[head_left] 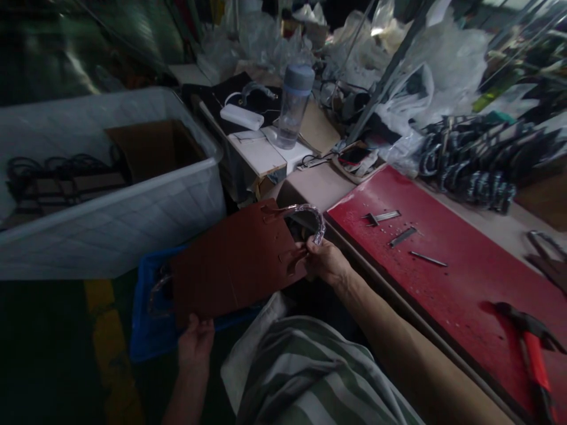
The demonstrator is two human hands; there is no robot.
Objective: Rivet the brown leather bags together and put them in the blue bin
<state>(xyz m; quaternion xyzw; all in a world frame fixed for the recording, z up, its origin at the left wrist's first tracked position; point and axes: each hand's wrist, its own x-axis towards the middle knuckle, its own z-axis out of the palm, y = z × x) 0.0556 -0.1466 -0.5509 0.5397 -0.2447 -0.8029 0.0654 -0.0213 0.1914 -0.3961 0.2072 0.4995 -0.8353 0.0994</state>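
Observation:
A brown leather bag panel [234, 260] with a plastic-wrapped handle [316, 218] is held flat above a blue crate [144, 321]. My right hand [325, 260] grips the handle near its lower end, fingers wrapped round it. At the panel's lower left edge, my left hand [195, 339] pinches the leather, its fingertips partly hidden. Another clear-wrapped handle [155, 298] shows at the left, over the crate.
Right of me, a red work surface [443, 313] carries a hammer [534, 354], punches [403, 236] and a thin rod [429, 258]. A large white bin [177, 200] stands left. A water bottle [295, 106] and plastic bags [443, 59] are beyond.

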